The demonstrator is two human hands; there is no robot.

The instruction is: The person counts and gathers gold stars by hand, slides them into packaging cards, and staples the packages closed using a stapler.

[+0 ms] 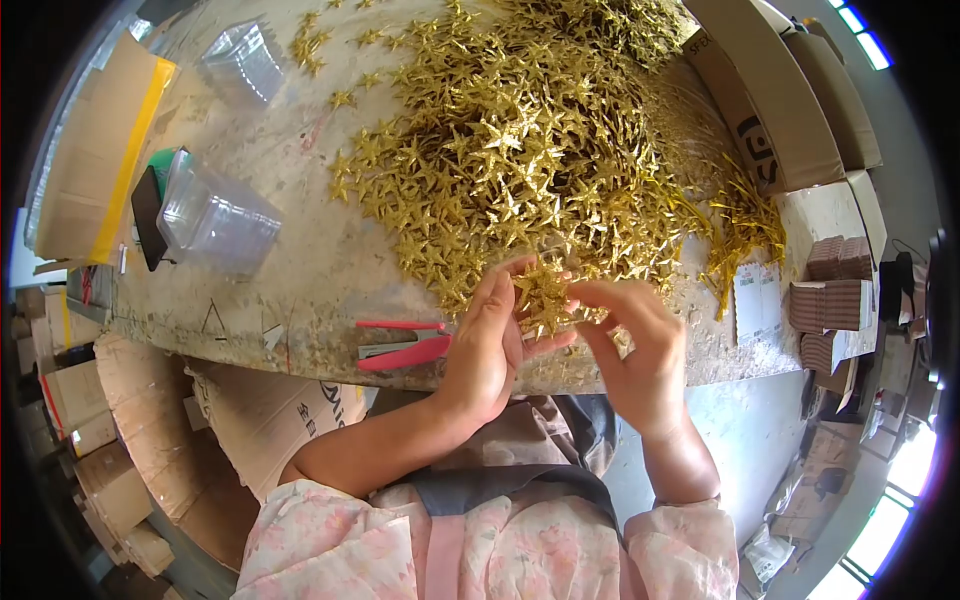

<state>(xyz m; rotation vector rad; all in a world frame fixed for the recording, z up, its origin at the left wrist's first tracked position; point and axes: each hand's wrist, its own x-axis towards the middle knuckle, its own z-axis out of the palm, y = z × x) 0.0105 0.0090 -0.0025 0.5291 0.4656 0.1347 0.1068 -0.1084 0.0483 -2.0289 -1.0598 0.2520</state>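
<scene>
Several gold glitter stars are bunched between my two hands at the front of the table. My left hand cups them from the left, its palm turned inward and its fingers curled round behind. On the right, my right hand pinches at the edge of the bunch with thumb and forefinger. Just beyond both hands spreads a big heap of gold stars. A stapler with pink-red handles lies beside my left wrist.
Clear plastic boxes stand at the left of the table, near a cardboard box. Gold ties, white cards and stacked cards lie right. A large carton borders the heap. An open carton sits below the table edge.
</scene>
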